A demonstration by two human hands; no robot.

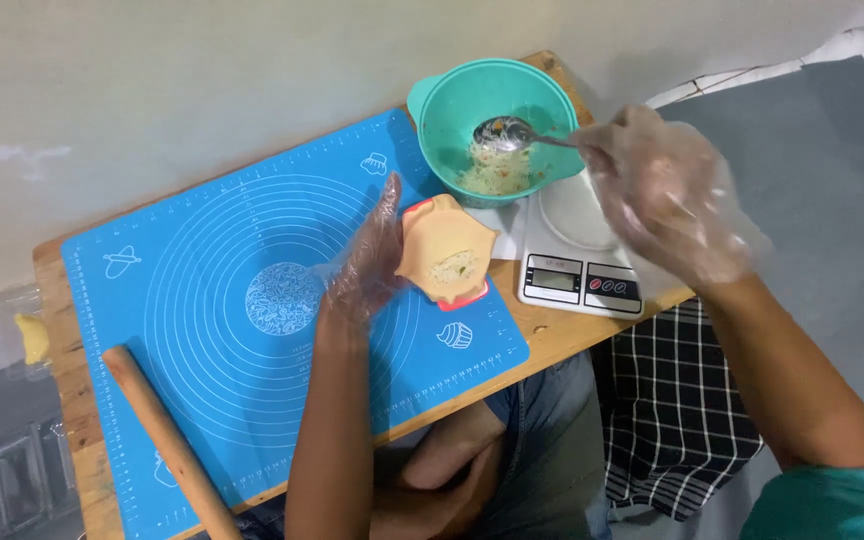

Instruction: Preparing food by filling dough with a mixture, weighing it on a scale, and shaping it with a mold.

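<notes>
Head view, both hands in clear disposable gloves. Left hand (pixel 370 262) cupped around a red dumpling press (pixel 444 262), fingers closed on its left edge, holding it tilted open-face up just below the teal bowl (pixel 492 125). Press is lined with a round dough wrapper (pixel 432 255), and a small mound of pale filling (pixel 452 266) sits in the middle; held level, likely so the filling stays put. Right hand (pixel 667 195) right of the bowl, fingers pinched on the handle of a metal spoon (pixel 505 131), whose head sits inside the bowl above the shredded filling mix (pixel 497 172). Spoon head looks mostly empty, hard to tell.

White kitchen scale (pixel 580 255) just below-right of the bowl, under the right hand. Blue silicone baking mat (pixel 252 310) left and below the bowl, covering most of the wooden surface (pixel 62 350). Wooden rolling pin (pixel 167 440) lies diagonally at the mat's lower left corner, well apart from the bowl. Small yellow dough piece (pixel 32 338) off the surface's far left edge.
</notes>
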